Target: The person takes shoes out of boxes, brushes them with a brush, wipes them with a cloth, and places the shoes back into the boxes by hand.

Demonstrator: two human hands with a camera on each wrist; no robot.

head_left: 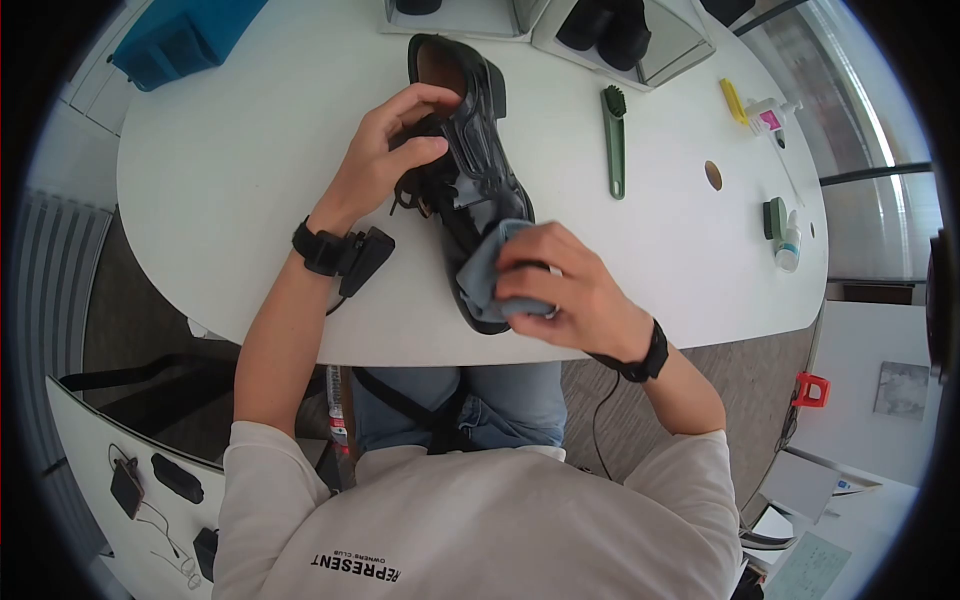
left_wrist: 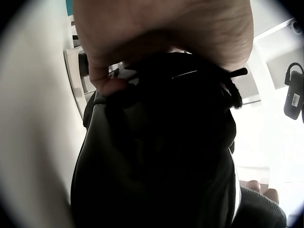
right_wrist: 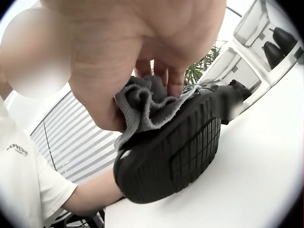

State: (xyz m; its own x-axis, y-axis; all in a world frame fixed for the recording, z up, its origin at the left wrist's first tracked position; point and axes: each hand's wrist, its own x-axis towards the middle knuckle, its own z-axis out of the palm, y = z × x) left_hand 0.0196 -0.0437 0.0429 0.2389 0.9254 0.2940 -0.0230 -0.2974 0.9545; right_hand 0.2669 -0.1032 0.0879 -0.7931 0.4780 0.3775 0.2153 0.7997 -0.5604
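A black lace-up shoe is tilted over the white table, its toe toward the person and its ribbed sole facing outward in the right wrist view. My left hand grips it at the opening, fingers inside and thumb over the laced front. Loose lace ends stick out beside that hand in the left wrist view. My right hand bunches a grey-blue cloth and presses it onto the toe. Folds of the cloth hide most of the toe cap.
A green-handled brush lies right of the shoe. Behind it, an open white box holds black shoes. Bottles, a small green brush and a yellow item stand at the right. A teal case sits back left.
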